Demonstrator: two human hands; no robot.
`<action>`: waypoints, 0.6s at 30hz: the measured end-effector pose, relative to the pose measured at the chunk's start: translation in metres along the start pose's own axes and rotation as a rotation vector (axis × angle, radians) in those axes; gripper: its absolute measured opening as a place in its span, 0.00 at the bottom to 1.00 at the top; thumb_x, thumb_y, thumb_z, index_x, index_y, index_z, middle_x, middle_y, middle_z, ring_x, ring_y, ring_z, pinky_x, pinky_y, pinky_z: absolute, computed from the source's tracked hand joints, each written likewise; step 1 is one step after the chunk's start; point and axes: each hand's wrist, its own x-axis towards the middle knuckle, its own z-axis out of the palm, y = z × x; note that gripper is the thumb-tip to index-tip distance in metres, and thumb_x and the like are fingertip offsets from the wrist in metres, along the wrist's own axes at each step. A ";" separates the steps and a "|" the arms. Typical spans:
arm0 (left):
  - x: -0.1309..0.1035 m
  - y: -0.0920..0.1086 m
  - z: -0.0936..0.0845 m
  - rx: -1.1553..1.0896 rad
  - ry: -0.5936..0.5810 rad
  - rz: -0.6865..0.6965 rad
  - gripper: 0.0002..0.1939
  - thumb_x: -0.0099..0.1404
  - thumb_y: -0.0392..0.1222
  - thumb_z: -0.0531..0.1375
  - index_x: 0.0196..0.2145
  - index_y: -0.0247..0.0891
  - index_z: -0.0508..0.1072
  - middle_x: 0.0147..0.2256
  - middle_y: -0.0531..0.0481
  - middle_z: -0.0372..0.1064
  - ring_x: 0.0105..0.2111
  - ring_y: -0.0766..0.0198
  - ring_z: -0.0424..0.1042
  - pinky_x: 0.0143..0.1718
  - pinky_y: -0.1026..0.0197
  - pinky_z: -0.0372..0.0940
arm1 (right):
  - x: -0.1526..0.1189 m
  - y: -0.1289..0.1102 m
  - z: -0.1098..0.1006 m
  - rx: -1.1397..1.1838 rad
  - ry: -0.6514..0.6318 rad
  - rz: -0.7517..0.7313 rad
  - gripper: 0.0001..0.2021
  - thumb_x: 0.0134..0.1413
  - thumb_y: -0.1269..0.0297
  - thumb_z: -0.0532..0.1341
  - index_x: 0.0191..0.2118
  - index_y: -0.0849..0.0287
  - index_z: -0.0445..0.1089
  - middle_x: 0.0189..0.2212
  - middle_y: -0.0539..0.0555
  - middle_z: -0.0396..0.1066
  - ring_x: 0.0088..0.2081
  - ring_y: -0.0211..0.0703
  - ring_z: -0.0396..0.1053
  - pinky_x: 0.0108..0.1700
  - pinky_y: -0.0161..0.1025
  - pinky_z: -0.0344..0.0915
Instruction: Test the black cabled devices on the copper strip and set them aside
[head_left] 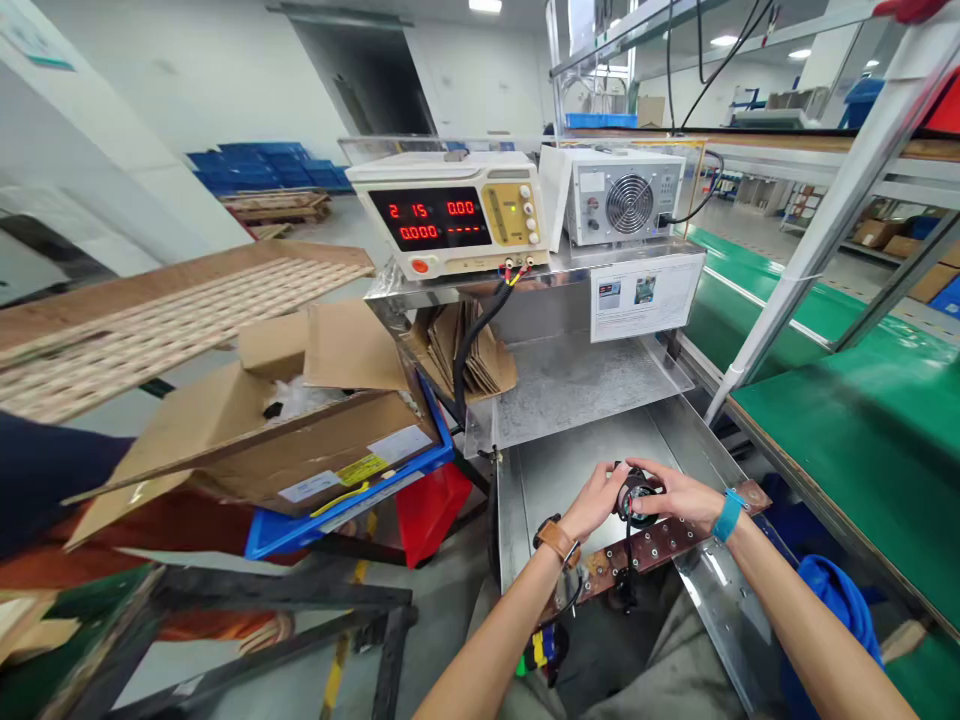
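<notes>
Round black device (637, 493) at 4 o'clock, near drilled brown strip (664, 543); left hand (596, 500) and right hand (681, 497) pinch opposite sides. Cable (628, 550) hangs toward 6 o'clock. Device not set down; inner fitting too small to judge finished.

A round, dark-bodied device (637, 496) was found held between the left hand (594, 502) and the right hand (681, 497), over the front part of the metal tabletop (551, 478). Its exposed face showed a paler interior, detail too small to read. A thin black cable (628, 545) hung down below it.
</notes>
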 end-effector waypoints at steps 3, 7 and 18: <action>-0.001 -0.001 -0.002 -0.002 0.012 -0.042 0.32 0.63 0.67 0.55 0.47 0.33 0.67 0.38 0.45 0.70 0.38 0.58 0.68 0.40 0.58 0.61 | 0.000 0.004 0.006 0.189 -0.054 0.040 0.39 0.40 0.64 0.75 0.60 0.56 0.62 0.44 0.55 0.72 0.41 0.45 0.70 0.38 0.36 0.67; -0.001 -0.008 -0.006 -0.096 -0.004 -0.068 0.34 0.60 0.71 0.55 0.43 0.34 0.66 0.34 0.47 0.68 0.32 0.61 0.68 0.32 0.60 0.61 | 0.001 0.012 0.012 0.296 -0.031 -0.018 0.35 0.40 0.67 0.76 0.56 0.59 0.65 0.45 0.56 0.72 0.42 0.45 0.70 0.42 0.37 0.66; -0.003 -0.013 -0.015 -0.382 -0.026 -0.081 0.32 0.58 0.70 0.57 0.40 0.35 0.64 0.33 0.48 0.70 0.30 0.62 0.71 0.33 0.60 0.64 | 0.011 0.018 0.015 0.271 -0.006 -0.091 0.38 0.35 0.73 0.75 0.56 0.56 0.66 0.50 0.54 0.69 0.47 0.46 0.68 0.47 0.37 0.64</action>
